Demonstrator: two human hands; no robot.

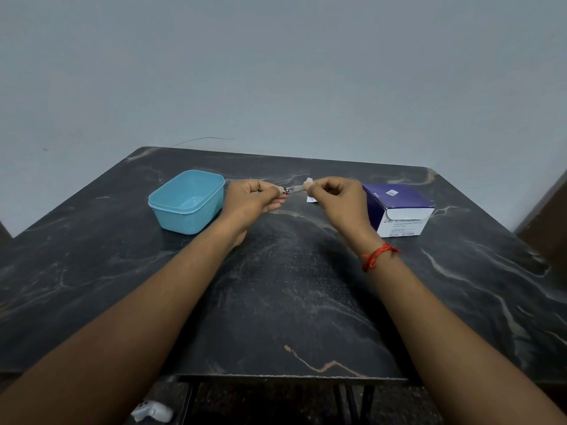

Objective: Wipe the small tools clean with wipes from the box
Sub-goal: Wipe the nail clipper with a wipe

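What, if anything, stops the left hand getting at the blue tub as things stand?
Probably nothing: the blue tub stands open right beside the left hand, nothing between them. But that hand's grip is taken by the small tool.

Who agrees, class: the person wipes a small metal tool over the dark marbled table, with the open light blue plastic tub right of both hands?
Not right. The head view shows the open light blue plastic tub left of the left hand and right hand, which wipe the small metal tool over the dark marbled table.
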